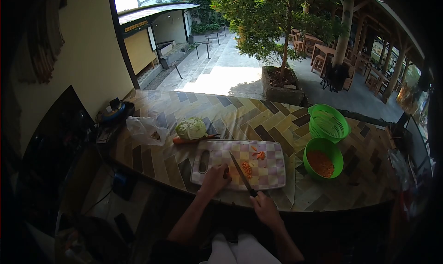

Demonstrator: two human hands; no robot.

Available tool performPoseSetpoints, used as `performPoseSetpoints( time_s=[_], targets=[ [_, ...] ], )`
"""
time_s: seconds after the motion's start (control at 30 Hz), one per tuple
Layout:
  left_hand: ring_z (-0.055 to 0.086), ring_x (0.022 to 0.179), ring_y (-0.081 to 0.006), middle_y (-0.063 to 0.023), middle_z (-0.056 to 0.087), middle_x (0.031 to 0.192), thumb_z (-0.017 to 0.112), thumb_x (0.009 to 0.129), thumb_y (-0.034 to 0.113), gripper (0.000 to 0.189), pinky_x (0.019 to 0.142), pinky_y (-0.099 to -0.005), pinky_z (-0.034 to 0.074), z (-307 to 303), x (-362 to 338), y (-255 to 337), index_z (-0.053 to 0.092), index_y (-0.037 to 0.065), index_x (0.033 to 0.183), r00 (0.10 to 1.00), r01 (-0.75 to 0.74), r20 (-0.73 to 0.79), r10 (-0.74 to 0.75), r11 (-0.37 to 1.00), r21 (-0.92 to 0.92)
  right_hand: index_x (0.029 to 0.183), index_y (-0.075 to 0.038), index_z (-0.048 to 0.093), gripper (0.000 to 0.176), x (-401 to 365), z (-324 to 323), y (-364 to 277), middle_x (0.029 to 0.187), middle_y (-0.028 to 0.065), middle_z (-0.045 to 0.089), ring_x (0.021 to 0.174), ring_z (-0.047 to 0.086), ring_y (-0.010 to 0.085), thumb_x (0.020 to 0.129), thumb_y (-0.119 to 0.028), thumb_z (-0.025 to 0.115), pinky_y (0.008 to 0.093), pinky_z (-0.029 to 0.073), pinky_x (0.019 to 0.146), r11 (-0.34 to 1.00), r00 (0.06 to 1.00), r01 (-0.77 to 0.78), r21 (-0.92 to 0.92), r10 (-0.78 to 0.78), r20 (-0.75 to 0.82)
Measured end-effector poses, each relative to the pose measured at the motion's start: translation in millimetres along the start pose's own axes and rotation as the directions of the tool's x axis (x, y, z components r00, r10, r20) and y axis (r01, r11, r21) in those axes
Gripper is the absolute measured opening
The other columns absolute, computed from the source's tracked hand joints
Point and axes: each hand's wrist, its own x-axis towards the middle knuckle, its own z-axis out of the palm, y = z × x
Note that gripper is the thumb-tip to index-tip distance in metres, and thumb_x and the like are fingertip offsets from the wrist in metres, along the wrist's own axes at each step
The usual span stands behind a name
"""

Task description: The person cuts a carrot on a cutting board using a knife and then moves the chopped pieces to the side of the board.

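Note:
My right hand (266,209) grips the black handle of a kitchen knife (241,173), its blade slanting up and left over the cutting board (212,149). My left hand (215,179) rests on the board's left part, fingers curled around what looks like a small piece of carrot (226,173), mostly hidden. Just right of the blade lies a heap of finely chopped carrot (247,170). Some larger carrot strips (259,154) sit toward the board's upper right. Behind the board are a cabbage (191,128) and a whole carrot (185,140).
At the right, a green bowl (339,165) contains chopped orange bits, with a green colander (330,122) behind it. A plastic bag (145,129) lies at the left of the patterned table (258,121). Beyond the table's far edge stands a potted tree (284,84).

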Motion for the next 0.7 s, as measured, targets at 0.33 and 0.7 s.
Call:
performPoseSetpoints(
  time_s=[0.33, 0.7],
  targets=[
    [0.063, 0.088, -0.0326, -0.0154, 0.065, 0.087, 0.066, 0.074, 0.004, 0.012, 0.079, -0.0412, 0.051, 20.6, 17.6, 16.6, 0.066, -0.001, 0.085, 0.989, -0.144, -0.036, 0.143, 0.989, -0.030, 0.087, 0.002, 0.051, 0.030, -4.2, -5.4, 14.3, 0.076, 0.0259, 0.061, 0.079, 0.059, 0.0464, 0.096, -0.026, 0.054, 0.0517, 0.044, 0.066, 1.000, 0.999, -0.016, 0.019, 0.017, -0.033],
    [0.063, 0.090, -0.0329, -0.0169, 0.067, 0.089, 0.066, 0.076, 0.001, 0.015, 0.083, -0.0397, 0.049, 30.2, 7.6, 1.5, 0.072, -0.001, 0.090, 0.979, -0.159, -0.141, 0.144, 0.982, -0.099, 0.089, 0.002, 0.051, 0.030, -6.0, 4.1, 25.1, 0.076, 0.0264, 0.061, 0.079, 0.060, 0.0469, 0.096, -0.027, 0.053, 0.0522, 0.044, 0.067, 0.999, 0.998, 0.040, -0.011, -0.041, -0.047]
  ],
)
